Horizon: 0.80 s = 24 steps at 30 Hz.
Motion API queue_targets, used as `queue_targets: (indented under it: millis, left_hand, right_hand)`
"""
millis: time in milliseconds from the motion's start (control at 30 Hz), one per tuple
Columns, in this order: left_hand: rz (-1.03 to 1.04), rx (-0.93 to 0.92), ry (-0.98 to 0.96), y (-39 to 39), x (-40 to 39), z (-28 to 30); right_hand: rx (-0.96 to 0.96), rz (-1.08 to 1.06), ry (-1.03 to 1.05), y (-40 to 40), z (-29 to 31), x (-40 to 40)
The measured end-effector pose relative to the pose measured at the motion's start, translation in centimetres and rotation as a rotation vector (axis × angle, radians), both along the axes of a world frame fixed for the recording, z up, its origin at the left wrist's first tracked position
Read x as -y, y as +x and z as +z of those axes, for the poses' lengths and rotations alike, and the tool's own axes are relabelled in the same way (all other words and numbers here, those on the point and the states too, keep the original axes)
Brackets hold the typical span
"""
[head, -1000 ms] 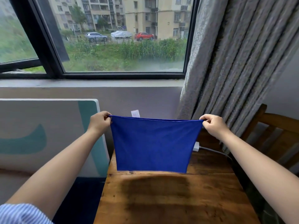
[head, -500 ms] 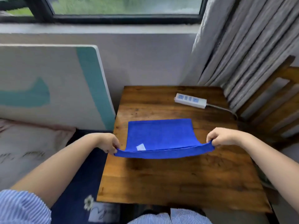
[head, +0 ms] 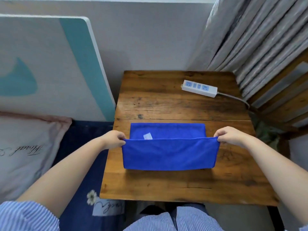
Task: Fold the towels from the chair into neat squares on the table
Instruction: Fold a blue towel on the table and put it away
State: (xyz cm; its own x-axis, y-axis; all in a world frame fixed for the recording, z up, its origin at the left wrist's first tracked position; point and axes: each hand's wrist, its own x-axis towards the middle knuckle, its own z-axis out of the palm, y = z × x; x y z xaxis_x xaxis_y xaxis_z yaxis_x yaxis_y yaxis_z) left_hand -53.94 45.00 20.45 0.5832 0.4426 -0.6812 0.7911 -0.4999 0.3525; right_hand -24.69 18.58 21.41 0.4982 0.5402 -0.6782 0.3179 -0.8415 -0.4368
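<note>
Nearest, blue towel [head: 169, 154] on the wooden table [head: 166, 185], near half lifted. Pinched at one top corner by left hand [head: 113, 139], at the other by right hand [head: 230, 136]. Looks soft, light, floppy; best held by corners. Farther back, a power strip [head: 199, 88].

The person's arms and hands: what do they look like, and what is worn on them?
Both forearms are bare. The left hand and the right hand wear no gloves, rings or watch that I can see. A short sleeve with thin blue and white stripes covers the left upper arm; the right sleeve is barely in view.
</note>
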Motion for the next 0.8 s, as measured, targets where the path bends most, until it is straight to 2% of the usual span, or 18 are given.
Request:
queue_targets:
  millis: [167,367,500,800]
  left_hand:
    - [0.249,0.182,0.097,2.6,-0.9,-1.9]
    - [0.472,0.219,0.133,5.5,-2.1,-4.4]
    - [0.51,0.162,0.191,7.6,-3.2,-6.4]
    - [0.447,0.079,0.243,9.1,-3.8,-9.1]
  right_hand:
    - [0.153,-0.138,0.141,0.4,-1.7,-1.3]
    - [0.307,-0.22,0.176,2.1,-4.4,-3.2]
    - [0.347,-0.228,0.178,3.7,-6.7,-5.0]
    - [0.39,-0.181,0.093,4.7,-9.5,-6.3]
